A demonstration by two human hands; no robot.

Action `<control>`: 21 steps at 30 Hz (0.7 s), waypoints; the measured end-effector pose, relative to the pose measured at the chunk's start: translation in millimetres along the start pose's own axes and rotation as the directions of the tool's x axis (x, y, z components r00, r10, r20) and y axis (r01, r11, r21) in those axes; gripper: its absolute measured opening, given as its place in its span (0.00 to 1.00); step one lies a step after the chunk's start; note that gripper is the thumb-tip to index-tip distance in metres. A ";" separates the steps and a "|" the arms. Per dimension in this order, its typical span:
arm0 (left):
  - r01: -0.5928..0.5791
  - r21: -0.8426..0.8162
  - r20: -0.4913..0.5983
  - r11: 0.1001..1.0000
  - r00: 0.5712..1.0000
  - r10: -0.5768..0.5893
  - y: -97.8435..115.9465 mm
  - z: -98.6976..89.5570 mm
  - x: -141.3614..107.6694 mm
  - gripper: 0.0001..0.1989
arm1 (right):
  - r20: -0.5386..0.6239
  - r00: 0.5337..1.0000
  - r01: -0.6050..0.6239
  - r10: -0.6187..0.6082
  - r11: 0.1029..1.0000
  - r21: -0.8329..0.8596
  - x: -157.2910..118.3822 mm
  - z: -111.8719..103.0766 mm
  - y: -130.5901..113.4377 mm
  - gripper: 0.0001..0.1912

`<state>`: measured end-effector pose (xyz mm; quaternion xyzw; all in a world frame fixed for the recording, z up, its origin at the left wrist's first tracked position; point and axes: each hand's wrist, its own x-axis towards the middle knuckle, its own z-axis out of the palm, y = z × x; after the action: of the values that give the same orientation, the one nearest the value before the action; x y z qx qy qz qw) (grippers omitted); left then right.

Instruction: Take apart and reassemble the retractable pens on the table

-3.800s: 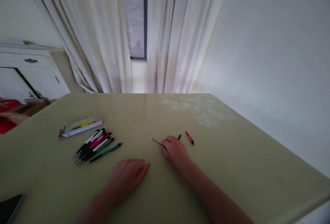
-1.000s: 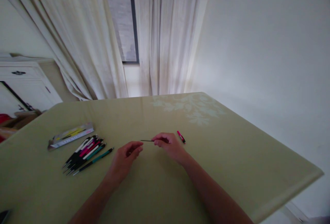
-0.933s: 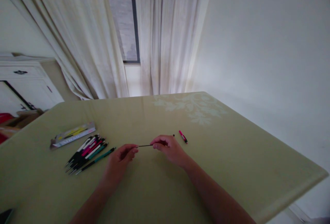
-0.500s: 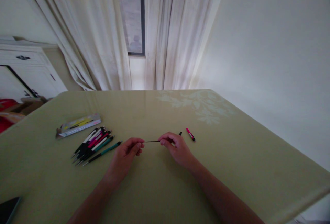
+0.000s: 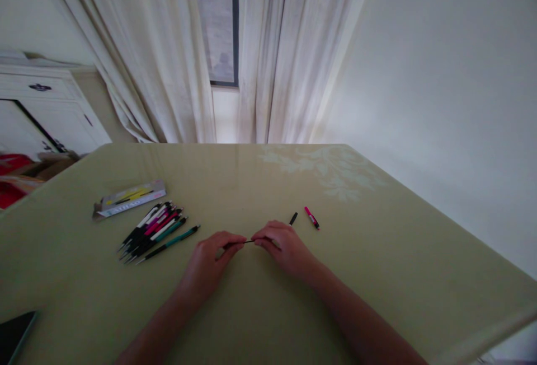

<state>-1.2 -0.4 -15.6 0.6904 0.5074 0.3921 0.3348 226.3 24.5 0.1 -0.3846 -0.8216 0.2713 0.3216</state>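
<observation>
A thin dark pen refill (image 5: 249, 241) spans the small gap between my two hands over the table. My left hand (image 5: 212, 256) pinches its left end between thumb and fingertips. My right hand (image 5: 283, 244) pinches the other end, and the fingers hide most of the refill. Just beyond the right hand lies a black pen part (image 5: 293, 218), its lower end covered by the hand. A short pink and black pen piece (image 5: 311, 218) rests to the right of that.
Left of my hands lies a pile of pens (image 5: 153, 230) in several colours, with a teal and black pen (image 5: 170, 244) along its near side. Behind it sits a printed pen box (image 5: 130, 200). A dark flat device (image 5: 15, 334) shows at the table's (image 5: 251, 186) lower left.
My left hand has closed on the refill's left end, and my hands are nearer each other and slightly lower. More of the black pen part shows. The view has shifted slightly.
</observation>
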 end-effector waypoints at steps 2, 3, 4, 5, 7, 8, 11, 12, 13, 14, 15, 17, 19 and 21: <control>-0.010 0.004 0.014 1.000 1.000 0.010 2.5 2.4 -1.9 0.11 | 0.024 0.999 0.033 -0.032 0.998 -0.048 -0.9 3.2 -2.0 0.10; -0.001 -0.001 0.004 1.000 1.000 0.001 2.9 3.7 -2.6 0.11 | 0.025 0.999 0.036 -0.034 0.998 -0.060 -1.0 4.4 -2.9 0.09; 0.009 -0.012 -0.022 1.000 1.000 -0.010 2.5 5.0 -3.0 0.13 | 0.018 1.000 0.026 -0.025 0.998 -0.062 -0.8 5.1 -3.4 0.09; 0.017 -0.029 -0.061 0.999 0.998 -0.018 1.4 6.2 -3.1 0.17 | -0.001 1.000 0.004 -0.004 0.998 -0.057 -0.5 5.2 -3.0 0.09; 0.010 -0.060 -0.145 0.998 0.989 -0.018 -2.2 8.1 -2.9 0.29 | -0.098 0.993 -0.065 0.061 0.997 -0.038 0.6 3.6 1.9 0.09; 0.004 -0.063 -0.176 0.998 0.984 -0.015 -4.2 8.7 -2.7 0.32 | -0.173 0.980 -0.104 0.098 0.994 -0.030 1.1 2.0 6.5 0.09; 0.042 -0.001 -0.182 0.999 0.982 -0.041 -9.0 9.5 -2.3 0.28 | -0.409 0.892 -0.211 0.191 0.977 -0.005 2.4 -4.0 26.2 0.09; 0.053 0.029 -0.171 0.998 0.984 -0.047 -9.8 9.7 -2.4 0.25 | -0.461 0.860 -0.240 0.221 0.971 0.018 2.9 -5.6 32.8 0.08; 0.049 0.058 -0.155 0.997 0.987 -0.040 -10.1 9.9 -2.8 0.23 | -0.488 0.833 -0.269 0.262 0.961 0.057 3.4 -6.6 38.3 0.08; 0.028 0.084 -0.138 0.996 0.990 -0.017 -9.9 10.3 -3.3 0.20 | -0.493 0.813 -0.297 0.311 0.949 0.109 4.1 -6.7 42.4 0.08; -0.004 0.105 -0.118 0.994 0.993 0.016 -9.3 10.7 -3.9 0.18 | -0.480 0.799 -0.315 0.361 0.932 0.176 4.8 -5.9 44.9 0.08; -0.072 0.140 -0.077 0.987 0.994 0.084 -7.6 11.9 -5.3 0.15 | -0.423 0.792 -0.311 0.439 0.888 0.339 6.6 -2.0 45.2 0.09; -0.115 0.172 -0.039 0.978 0.992 0.123 -5.6 13.0 -6.6 0.14 | -0.377 0.798 -0.256 0.471 0.830 0.495 8.0 3.4 41.9 0.10; -0.138 0.197 -0.013 0.971 0.990 0.144 -3.8 13.8 -7.6 0.13 | -0.381 0.786 -0.197 0.486 0.782 0.591 8.6 7.9 38.8 0.12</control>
<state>7.9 -7.6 -26.8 0.7489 0.4976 0.3725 0.2299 233.9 51.5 -29.2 -0.4885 -0.5120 0.4261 0.5636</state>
